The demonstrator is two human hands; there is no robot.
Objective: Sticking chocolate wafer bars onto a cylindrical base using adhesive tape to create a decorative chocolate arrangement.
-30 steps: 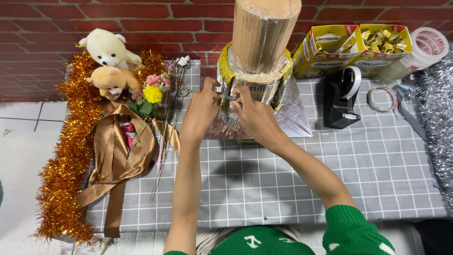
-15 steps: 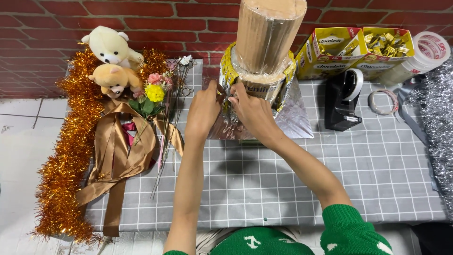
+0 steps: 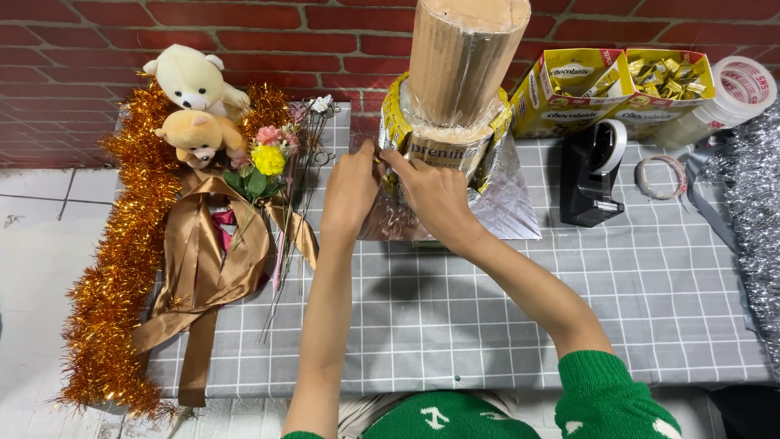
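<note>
Both of my hands meet at the lower tier of a cardboard tower (image 3: pixel 465 61) that stands at the back of the desk (image 3: pixel 520 325), against a red brick wall (image 3: pixel 106 49). My left hand (image 3: pixel 351 189) and right hand (image 3: pixel 435 193) press their fingertips together on the left front of the ring of yellow candy wrappers (image 3: pixel 443 138) that bands the tower's base; each grip looks pinched on the edge of a wrapper, though the fingers hide exactly what they nip. The tower sits on a crinkled silver foil sheet (image 3: pixel 508 207), upright, with a plain corrugated column rising from its middle.

To my left lie two plush bears (image 3: pixel 193 102), a small bunch of artificial flowers (image 3: pixel 264 154), a bronze satin ribbon (image 3: pixel 199 260) and a long strand of orange tinsel (image 3: pixel 114 268) that trails down the desk's edge. To my right stand a black tape dispenser (image 3: pixel 593 175), a roll of clear tape (image 3: pixel 660 175) and two open yellow boxes of wrapped chocolates (image 3: pixel 617 85), with silver tinsel (image 3: pixel 751 203) at the far edge. Green sleeves (image 3: pixel 605 398) cover my arms near the elbows.
</note>
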